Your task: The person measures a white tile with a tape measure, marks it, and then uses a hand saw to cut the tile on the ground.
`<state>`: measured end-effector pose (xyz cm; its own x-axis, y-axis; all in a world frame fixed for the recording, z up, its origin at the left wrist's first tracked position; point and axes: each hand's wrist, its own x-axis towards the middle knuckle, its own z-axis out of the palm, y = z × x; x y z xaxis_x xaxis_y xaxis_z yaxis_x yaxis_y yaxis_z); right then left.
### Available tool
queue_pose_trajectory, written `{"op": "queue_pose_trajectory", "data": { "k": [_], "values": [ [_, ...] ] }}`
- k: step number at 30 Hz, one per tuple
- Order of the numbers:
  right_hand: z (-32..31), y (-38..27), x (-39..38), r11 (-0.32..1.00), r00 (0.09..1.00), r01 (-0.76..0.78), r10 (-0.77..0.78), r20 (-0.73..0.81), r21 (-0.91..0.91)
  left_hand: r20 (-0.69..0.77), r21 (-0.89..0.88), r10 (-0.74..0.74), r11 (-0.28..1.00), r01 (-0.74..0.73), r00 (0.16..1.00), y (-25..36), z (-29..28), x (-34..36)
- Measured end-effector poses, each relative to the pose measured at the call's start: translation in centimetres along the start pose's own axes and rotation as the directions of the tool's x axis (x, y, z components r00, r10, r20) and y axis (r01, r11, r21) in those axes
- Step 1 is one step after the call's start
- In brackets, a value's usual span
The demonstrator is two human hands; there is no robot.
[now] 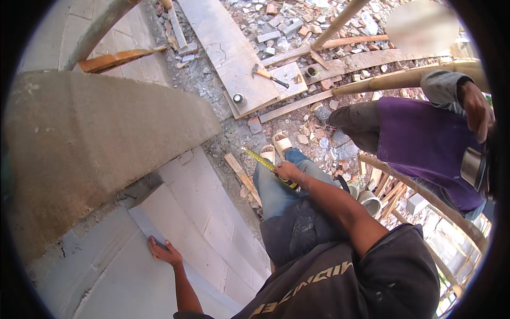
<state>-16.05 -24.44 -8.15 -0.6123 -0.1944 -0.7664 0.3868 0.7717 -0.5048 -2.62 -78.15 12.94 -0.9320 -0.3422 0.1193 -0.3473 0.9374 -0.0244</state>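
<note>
My right hand (287, 171) grips a yellow tape measure (260, 159), its blade sticking out toward the upper left above my legs. My left hand (163, 250) lies against the edge of a pale grey block (141, 218) on the block wall at the lower left, fingers apart. A rough concrete slab (106, 133) juts out just above that block wall.
At right, a person in purple (404, 143) stands among bamboo poles (404, 80). A hammer (271, 74) and a small cylinder (238, 99) lie on pale boards (212, 42). Rubble (303, 133), loose wood (239, 175) and buckets (369, 202) surround my feet.
</note>
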Motion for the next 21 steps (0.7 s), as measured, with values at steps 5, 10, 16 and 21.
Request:
{"op": "queue_pose_trajectory", "data": {
  "k": [5,10,16,21],
  "values": [
    [-2.1,-1.5,-2.3,0.961,0.986,-0.068,0.105,-0.128,0.266,-0.026,0.02,-0.021,1.0,0.022,0.999,0.1,0.4,0.2],
    [-2.7,-3.0,-4.5,0.891,0.911,-0.188,0.316,-0.265,0.414,-0.047,0.086,-0.001,0.996,0.005,0.999,-0.2,0.9,0.4],
    [-5.6,-1.0,-8.0,0.873,0.782,-0.163,0.398,-0.479,0.46,-0.144,0.071,0.071,0.996,-0.061,0.987,-0.4,1.8,1.2],
    [-8.3,4.6,-15.0,0.77,0.665,-0.334,0.602,-0.443,0.544,-0.149,0.054,0.122,0.992,-0.115,0.981,1.7,3.3,2.5]
  ]
}}
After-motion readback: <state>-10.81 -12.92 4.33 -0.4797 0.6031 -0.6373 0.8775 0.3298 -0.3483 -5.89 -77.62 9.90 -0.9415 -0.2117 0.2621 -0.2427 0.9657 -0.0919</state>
